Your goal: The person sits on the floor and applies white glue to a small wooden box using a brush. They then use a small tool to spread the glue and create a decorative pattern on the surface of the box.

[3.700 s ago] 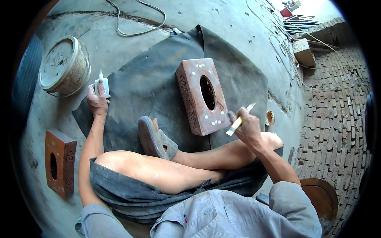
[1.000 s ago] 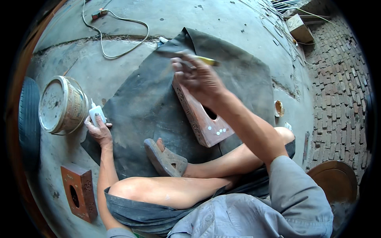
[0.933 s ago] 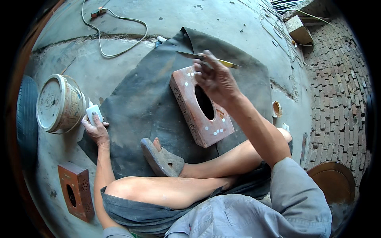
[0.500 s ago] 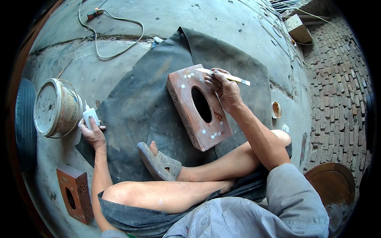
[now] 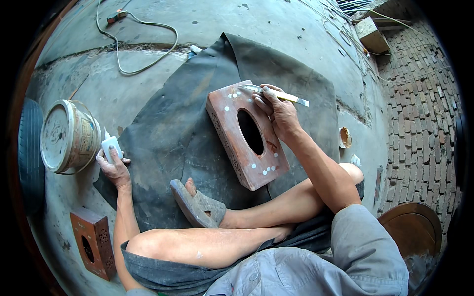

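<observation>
A reddish-brown wooden tissue box cover (image 5: 232,130) lies tilted on the dark sheet, its oval opening facing up. Small pale round inlay pieces dot its top at both ends. My right hand (image 5: 282,112) is closed around a slim pale blade tool (image 5: 286,95), whose pointed tip is over the far end of the box top; whether it touches cannot be told. Off to the left, my left hand (image 5: 115,168) grips a small white glue bottle (image 5: 111,148) with its nozzle pointing up, beside the sheet's edge.
The dark rubbery sheet (image 5: 163,128) covers the floor before me. At left stand a lidded bucket (image 5: 58,135), a tire (image 5: 30,153) and a second wooden tissue box cover (image 5: 92,242). A cable (image 5: 148,69) lies beyond; a small cup (image 5: 345,137) is at right.
The blade tool has turned slightly in my right hand and its tip has shifted a little to the left. My left hand still holds the bottle in nearly the same place.
</observation>
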